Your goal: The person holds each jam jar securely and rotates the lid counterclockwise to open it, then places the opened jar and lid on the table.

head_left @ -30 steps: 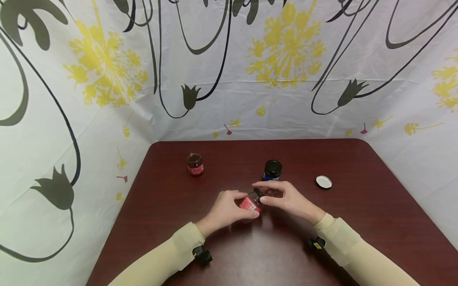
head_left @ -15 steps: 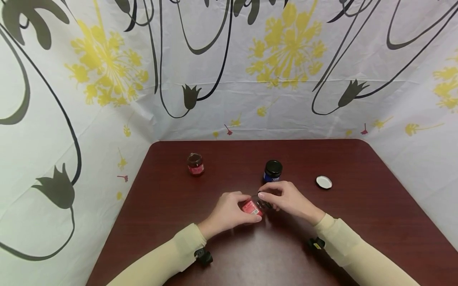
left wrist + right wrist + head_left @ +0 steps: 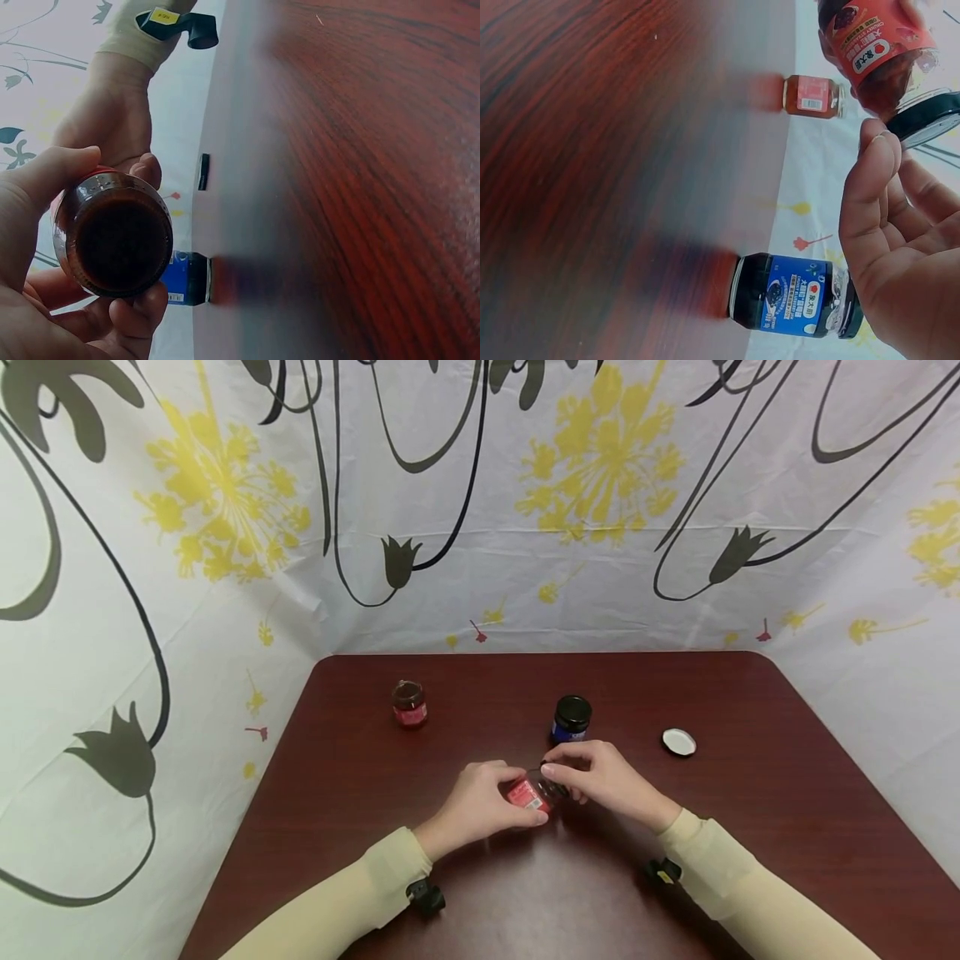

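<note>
My left hand [image 3: 480,797] grips a glass jam jar [image 3: 528,795] with a red label, fingers and thumb around its sides. The jar tilts with its mouth toward my right hand [image 3: 611,781]; its dark base faces the left wrist camera. A black lid [image 3: 915,122] sits at the mouth in the right wrist view, and my right thumb and fingertips pinch its edge. Whether it is fully seated cannot be told. Just behind the right hand stands a jar with a blue label [image 3: 572,720] and a black lid.
Another red-label jar [image 3: 409,706] stands at the back left of the dark red table [image 3: 337,752], its top looking uncovered. A loose lid [image 3: 678,742] lies on the right, white inside facing up. A patterned cloth [image 3: 480,502] hangs behind and at the sides.
Over the first half second the held jar shifted slightly right and tipped its mouth further down. My right thumb and fingers moved on the lid. Since then, hardly anything differs.
</note>
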`<state>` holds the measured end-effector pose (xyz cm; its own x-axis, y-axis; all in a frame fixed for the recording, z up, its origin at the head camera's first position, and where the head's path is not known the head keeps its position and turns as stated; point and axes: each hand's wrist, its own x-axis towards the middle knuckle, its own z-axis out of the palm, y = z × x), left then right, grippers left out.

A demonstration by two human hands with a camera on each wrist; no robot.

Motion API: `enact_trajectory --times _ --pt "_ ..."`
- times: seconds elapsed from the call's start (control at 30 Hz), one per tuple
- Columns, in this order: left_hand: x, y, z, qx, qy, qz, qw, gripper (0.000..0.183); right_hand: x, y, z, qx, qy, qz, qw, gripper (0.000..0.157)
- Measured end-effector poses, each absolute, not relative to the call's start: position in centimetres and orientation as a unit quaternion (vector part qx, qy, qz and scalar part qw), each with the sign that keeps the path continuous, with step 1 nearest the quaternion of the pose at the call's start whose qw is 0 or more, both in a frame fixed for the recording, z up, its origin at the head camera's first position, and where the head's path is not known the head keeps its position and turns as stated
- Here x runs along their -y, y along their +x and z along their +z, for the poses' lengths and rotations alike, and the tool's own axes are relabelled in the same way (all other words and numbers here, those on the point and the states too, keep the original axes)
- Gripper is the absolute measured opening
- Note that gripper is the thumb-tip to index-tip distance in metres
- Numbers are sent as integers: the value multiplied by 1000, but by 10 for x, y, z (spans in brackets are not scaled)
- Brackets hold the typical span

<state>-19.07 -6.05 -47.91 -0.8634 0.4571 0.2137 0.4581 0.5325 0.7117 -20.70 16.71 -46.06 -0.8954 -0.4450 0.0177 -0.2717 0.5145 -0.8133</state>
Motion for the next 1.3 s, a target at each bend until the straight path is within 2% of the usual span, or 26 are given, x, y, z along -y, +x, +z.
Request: enact_trajectory --times 0.47,0.7,0.93,1.3 --pt "63 -192 -478 872 -256 -417 -6 60 -167 -207 -461 -863 -207 -451 94 35" --pt "63 -192 -479 871 -253 -420 -21 64 -163 -197 -442 -856 -211 -460 110 28" --pt "63 -192 -479 871 -255 -418 -26 64 -162 -190 -430 -856 -220 -454 112 29" --pt "63 -191 -479 871 -258 -418 -28 66 -164 -192 -437 -853 -219 -459 116 31"
